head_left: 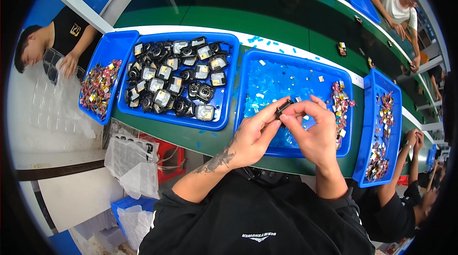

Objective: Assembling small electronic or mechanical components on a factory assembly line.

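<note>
My left hand (pixel 255 140) and my right hand (pixel 315 133) meet over the middle blue tray (pixel 350 107). Between their fingertips they pinch a small black part (pixel 285 107), tilted and partly covered by the fingers; its exact kind does not show. Many small blue film pieces (pixel 267 81) lie spread in the tray beneath. Along that tray's right side runs a pile of small reddish electronic parts (pixel 339 100). To the left, another blue tray (pixel 224 119) holds several black watch-like housings (pixel 162 97) with clear or pale faces.
A narrow blue tray (pixel 135 40) with electronic parts stands far left, a similar tray (pixel 367 126) at right. Beyond runs a green conveyor (pixel 267 12) carrying scattered parts. Co-workers sit left, right and across. A red stool (pixel 169 159) stands below the table edge.
</note>
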Tool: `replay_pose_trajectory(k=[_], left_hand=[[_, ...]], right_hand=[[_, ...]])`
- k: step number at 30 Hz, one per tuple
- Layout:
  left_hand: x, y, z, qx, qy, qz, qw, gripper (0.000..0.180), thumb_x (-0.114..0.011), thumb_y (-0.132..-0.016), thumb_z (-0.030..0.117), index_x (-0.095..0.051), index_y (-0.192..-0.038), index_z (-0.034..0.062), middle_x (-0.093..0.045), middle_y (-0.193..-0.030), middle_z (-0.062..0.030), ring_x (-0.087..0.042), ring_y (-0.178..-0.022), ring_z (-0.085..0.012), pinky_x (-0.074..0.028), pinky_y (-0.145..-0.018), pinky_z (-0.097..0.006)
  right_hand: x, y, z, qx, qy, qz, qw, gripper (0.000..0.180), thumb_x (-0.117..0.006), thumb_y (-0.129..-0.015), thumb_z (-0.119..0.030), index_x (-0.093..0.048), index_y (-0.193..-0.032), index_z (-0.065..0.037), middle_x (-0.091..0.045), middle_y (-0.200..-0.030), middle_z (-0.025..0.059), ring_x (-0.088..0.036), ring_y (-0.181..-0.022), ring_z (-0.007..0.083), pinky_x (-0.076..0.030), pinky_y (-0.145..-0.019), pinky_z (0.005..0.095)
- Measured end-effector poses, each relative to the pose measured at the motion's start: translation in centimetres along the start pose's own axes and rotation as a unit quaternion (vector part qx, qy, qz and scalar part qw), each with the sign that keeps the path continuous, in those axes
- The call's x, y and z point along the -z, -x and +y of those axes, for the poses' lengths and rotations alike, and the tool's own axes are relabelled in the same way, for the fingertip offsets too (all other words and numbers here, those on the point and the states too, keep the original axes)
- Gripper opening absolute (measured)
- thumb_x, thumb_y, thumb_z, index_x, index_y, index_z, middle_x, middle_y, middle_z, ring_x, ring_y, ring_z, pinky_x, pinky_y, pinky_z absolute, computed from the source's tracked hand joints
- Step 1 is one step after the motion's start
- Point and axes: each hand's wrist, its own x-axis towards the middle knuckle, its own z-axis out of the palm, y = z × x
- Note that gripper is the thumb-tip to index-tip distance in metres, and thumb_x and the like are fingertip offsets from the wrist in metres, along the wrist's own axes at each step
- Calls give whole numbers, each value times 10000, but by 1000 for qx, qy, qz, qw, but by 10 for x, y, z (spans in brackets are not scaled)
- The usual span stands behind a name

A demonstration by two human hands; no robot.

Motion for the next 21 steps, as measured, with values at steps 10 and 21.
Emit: replay_pose_trajectory(k=[10,21], left_hand=[[-1,5,0,39,67,-23,997,459,-439,-1006,17,-324,-1439,-82,-581,-1245,-116,-571,-1109,-136,-448,-1007,-312],[-4,-1,15,-39,149,57,986,403,-482,-974,-6,-457,-1376,-3,-559,-1267,-176,-589,-1141,-204,-507,-966,-325]], right_hand=[[-8,1,10,53,11,57,997,212,-753,-716,-18,-592,-852,-37,-528,-783,60,-519,-761,209,-419,-725,368],[1,31,16,-68,-291,6,954,206,-694,-825,66,-609,-1009,26,-647,-950,72,-641,-901,128,-541,-812,256]])
